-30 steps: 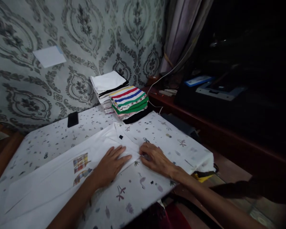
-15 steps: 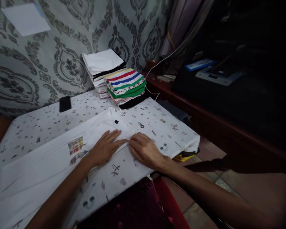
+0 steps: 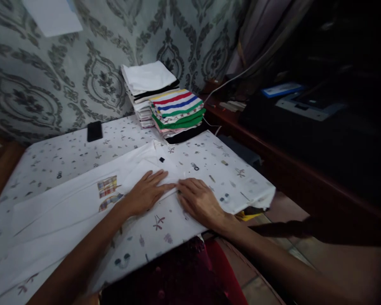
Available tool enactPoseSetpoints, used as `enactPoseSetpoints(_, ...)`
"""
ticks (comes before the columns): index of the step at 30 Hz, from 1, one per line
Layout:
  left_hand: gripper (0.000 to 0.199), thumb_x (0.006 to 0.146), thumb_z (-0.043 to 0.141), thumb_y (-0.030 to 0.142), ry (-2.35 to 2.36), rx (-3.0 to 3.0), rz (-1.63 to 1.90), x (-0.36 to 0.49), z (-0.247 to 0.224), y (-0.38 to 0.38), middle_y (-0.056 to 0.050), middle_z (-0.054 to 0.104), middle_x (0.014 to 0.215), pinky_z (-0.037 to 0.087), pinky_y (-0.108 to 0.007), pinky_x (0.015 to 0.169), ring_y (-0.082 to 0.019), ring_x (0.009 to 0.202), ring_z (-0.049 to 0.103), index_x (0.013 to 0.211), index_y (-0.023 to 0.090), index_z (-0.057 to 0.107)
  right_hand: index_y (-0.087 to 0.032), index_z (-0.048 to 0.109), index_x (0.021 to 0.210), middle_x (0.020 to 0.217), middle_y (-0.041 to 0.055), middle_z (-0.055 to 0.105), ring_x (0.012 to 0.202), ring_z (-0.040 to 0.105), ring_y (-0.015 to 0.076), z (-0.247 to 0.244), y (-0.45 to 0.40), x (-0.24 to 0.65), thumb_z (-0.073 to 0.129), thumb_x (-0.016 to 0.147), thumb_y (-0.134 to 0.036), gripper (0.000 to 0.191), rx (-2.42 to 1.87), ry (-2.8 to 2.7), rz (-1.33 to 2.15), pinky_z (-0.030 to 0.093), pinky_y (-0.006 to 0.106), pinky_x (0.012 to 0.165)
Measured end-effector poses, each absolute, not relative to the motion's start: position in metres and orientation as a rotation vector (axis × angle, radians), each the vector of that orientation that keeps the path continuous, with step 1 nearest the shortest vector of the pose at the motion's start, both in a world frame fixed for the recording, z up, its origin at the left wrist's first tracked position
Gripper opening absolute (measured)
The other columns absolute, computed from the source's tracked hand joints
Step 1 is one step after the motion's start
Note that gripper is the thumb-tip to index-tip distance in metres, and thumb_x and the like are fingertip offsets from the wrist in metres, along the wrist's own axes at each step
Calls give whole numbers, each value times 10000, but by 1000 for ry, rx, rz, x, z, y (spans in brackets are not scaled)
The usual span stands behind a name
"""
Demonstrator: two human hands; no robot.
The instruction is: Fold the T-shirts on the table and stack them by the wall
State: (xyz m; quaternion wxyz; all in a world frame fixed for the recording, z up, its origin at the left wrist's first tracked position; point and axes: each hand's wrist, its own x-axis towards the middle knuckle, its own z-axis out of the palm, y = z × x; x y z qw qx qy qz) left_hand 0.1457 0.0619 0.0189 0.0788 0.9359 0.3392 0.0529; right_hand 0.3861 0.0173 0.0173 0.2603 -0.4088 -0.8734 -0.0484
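A long folded white garment, likely a shirt, lies across the patterned tablecloth, with a plaid print on its front and a small black square near its far right end. My left hand rests flat on the garment, fingers spread, thumb pointing right. Close beside that thumb, my right hand lies over the garment's right edge. Its fingers are laid out fairly flat and close together, and the palm side is hidden.
Behind stand a stack of white and black folded cloth and a lower pile topped by striped cloth. A black phone lies near the wall. To the right runs a dark wooden table; a white cable hangs behind.
The whole view has shifted slightly, so things appear further right. My right hand's fingers have flattened from a bent grip at the garment's edge. My left hand stays pressed on the cloth.
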Motion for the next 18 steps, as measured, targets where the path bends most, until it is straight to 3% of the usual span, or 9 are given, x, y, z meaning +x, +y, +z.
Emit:
enactPoseSetpoints(5,463,1066,274,378,1173,2808,132,133,21,50,-69,366,1612,188,-468,1228,-205,1502,296,1514,287,341,-159,684,852,904,117,707,881,615,262,26,28,383,501,952,-181,210,-1180,-2460,-186,505,398,772)
enactPoseSetpoints(8,484,1061,263,421,1282,2797,126,120,22,37,-84,363,1612,180,-484,1228,-216,1505,291,1510,254,336,-153,681,823,892,121,710,886,623,260,35,39,367,479,958,-168,244,-1082,-2499,-168,522,397,784)
enactPoseSetpoints(13,515,1045,292,472,1428,2733,129,95,23,19,-120,351,1613,165,-526,1231,-234,1511,276,1487,215,357,-117,663,1164,1192,155,699,1114,633,256,34,74,305,420,969,-167,316,-838,-2594,14,530,413,961)
enactPoseSetpoints(18,573,1040,253,513,1738,2521,130,42,18,-4,-126,303,1633,204,-544,1220,-237,1524,240,1522,210,321,-135,485,1444,1493,184,506,1400,454,295,3,97,255,348,1022,-421,528,-861,-2656,42,428,488,1106)
